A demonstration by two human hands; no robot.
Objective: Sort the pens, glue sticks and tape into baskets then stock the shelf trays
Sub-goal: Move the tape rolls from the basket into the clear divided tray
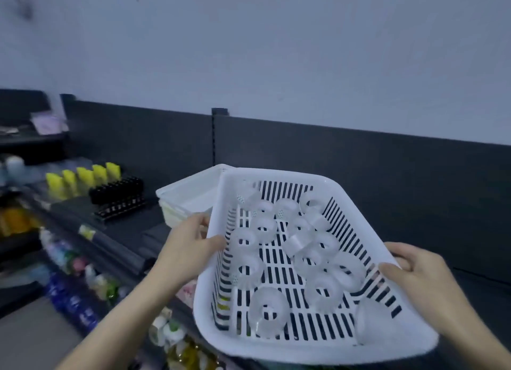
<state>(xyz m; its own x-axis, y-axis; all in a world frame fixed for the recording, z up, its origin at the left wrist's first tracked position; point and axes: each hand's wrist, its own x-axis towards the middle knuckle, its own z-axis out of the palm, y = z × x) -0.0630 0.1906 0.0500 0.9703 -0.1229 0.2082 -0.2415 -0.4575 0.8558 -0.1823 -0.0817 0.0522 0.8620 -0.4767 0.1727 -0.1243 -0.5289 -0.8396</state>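
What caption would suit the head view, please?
Left hand and right hand hold a slotted basket of clear tape rolls near a white tray.

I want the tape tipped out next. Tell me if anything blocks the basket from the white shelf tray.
Nothing visible does. The basket, gripped by the left hand and right hand, hangs just in front of the tray, with no item between them.

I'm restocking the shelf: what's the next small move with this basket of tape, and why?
Probably tip the basket toward the white tray just beyond it: the left hand and right hand grip its sides, and the tape rolls lie loose inside.
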